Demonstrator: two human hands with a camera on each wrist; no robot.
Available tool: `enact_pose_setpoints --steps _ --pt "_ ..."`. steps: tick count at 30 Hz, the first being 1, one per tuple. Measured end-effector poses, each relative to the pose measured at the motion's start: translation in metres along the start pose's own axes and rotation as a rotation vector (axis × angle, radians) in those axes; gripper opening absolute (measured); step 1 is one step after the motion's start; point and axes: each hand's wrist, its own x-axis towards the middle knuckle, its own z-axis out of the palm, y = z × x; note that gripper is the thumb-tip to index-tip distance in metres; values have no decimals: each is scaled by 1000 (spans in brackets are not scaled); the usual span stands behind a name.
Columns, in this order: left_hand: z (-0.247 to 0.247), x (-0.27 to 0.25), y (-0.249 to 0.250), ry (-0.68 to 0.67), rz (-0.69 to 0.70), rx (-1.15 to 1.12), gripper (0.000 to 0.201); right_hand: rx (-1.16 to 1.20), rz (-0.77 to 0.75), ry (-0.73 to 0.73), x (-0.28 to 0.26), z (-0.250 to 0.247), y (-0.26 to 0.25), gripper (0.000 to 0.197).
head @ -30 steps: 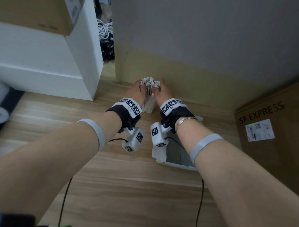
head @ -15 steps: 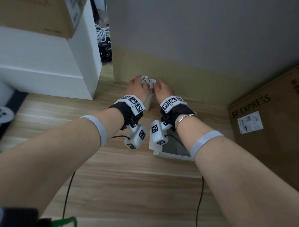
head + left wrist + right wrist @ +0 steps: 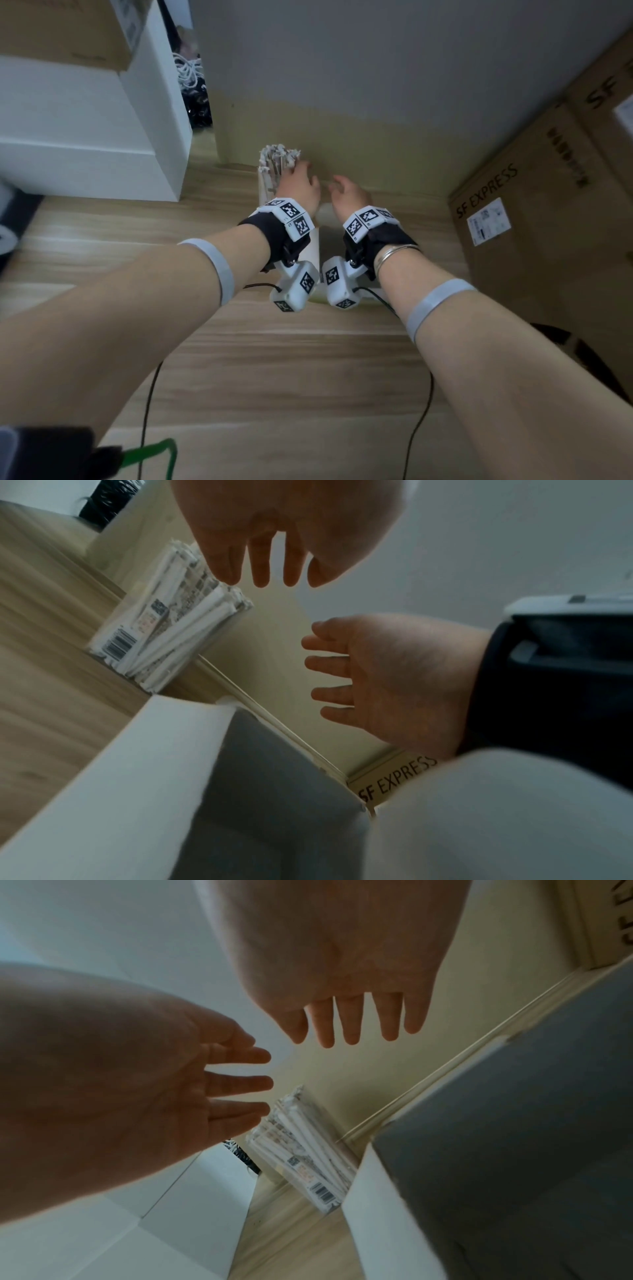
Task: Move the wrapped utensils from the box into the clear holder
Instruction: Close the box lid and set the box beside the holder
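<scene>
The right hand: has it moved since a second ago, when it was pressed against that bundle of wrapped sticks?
Yes. The right hand has come off the wrapped utensils and moved right along the wall, now open and empty.
</scene>
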Motion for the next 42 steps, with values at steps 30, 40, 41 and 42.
enact_pose_setpoints --steps 30,40,41,42 --pt "24 -40 -43 -377 -210 591 47 -57 307 -25 -24 -11 108 54" --pt "16 -52 -39 -412 -219 635 58 -191 272 -127 -26 -18 112 22" --pt "17 -53 -37 -418 -216 663 59 -195 255 -101 -26 -22 112 16" --pt "16 -54 -35 -410 -220 676 60 -187 240 -71 -25 -27 112 12"
